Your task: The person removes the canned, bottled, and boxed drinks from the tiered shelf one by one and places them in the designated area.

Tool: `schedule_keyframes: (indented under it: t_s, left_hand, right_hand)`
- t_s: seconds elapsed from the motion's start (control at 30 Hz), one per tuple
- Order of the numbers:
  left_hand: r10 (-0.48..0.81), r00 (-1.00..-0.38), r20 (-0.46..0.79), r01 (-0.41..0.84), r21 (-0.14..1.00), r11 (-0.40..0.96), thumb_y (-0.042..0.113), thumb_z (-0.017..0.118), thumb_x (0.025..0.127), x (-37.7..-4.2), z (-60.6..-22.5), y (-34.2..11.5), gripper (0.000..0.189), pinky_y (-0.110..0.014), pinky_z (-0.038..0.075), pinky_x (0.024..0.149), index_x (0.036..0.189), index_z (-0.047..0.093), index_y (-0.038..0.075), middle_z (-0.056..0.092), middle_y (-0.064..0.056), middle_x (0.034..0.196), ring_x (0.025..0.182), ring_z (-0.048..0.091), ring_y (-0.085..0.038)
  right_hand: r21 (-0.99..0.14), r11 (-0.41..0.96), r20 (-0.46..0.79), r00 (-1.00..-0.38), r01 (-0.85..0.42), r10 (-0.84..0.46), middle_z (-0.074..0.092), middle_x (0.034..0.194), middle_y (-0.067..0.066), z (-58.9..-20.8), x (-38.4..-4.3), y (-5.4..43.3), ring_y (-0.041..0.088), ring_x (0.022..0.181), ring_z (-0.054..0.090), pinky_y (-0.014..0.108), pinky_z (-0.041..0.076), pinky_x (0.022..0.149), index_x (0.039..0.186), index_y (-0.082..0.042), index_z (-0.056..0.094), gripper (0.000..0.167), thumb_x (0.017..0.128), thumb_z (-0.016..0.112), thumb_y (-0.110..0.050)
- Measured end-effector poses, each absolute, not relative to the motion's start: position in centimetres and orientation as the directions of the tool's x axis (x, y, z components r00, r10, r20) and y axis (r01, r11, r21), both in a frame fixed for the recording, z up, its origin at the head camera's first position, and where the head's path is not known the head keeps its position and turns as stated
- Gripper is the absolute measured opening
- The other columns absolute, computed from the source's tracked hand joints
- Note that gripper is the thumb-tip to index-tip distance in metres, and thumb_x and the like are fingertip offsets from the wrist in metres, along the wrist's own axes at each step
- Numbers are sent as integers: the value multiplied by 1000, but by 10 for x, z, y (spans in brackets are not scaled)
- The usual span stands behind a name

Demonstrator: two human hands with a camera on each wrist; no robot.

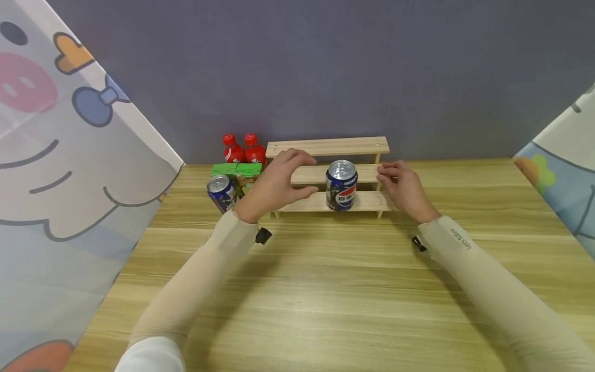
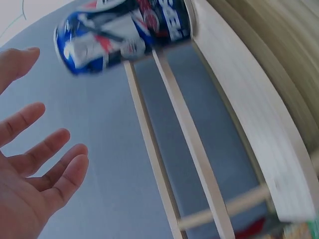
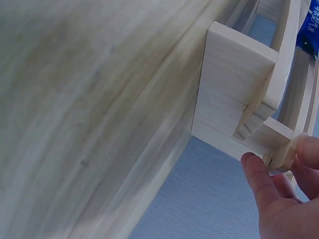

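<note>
A three-step wooden display rack (image 1: 325,148) stands against the back wall. One blue Pepsi can (image 1: 342,188) is upright on its lowest plank. My left hand (image 1: 275,185) is held to the left of that can, thumb and fingers spread apart with a gap to it; the left wrist view shows the palm with nothing in it. At the rack's right end, my right hand (image 1: 403,187) pinches the end of the middle plank between thumb and fingers, seen closely in the right wrist view around the plank end (image 3: 281,158).
Left of the rack stand two red bottles (image 1: 233,151), green boxes (image 1: 237,169) and another blue can (image 1: 221,192), partly behind my left forearm. A grey wall (image 1: 297,72) rises behind the wooden table (image 1: 325,289), with cartoon-printed panels (image 1: 83,155) at both sides.
</note>
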State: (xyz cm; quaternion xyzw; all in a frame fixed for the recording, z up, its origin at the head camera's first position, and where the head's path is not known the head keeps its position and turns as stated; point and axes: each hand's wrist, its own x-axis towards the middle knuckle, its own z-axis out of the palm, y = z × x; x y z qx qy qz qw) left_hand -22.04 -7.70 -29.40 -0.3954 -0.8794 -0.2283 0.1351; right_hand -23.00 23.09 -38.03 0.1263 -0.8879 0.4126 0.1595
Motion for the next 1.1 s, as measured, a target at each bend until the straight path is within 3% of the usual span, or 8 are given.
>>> schedule_keyframes:
  t_s: [0.2,0.5,1.1]
  left_hand:
    - [672,-625,396,780,311,543,36,75,80,-222,-298,-49,54,-34,39,96,123,57,10,50,-3,122,114,46,-19]
    - [674,-658,337,753,334,567,39,73,81,-229,-304,-28,52,-32,40,94,122,57,13,50,-4,125,113,46,-18]
    - [666,-653,360,755,383,533,30,72,83,-231,-312,-24,44,-28,43,88,119,56,10,51,-3,119,106,49,-15]
  right_hand:
    - [-690,628,394,-914,-361,-93,52,117,23,-379,-230,230,38,105,54,45,47,86,110,15,61,25,92,58,-2]
    - [-690,632,386,-918,-354,-94,52,118,23,-379,-230,230,37,105,54,45,47,87,110,15,61,25,93,58,-3]
    - [-701,625,375,-923,-342,-85,52,118,22,-381,-231,232,36,104,55,43,47,86,111,14,62,25,92,58,-3]
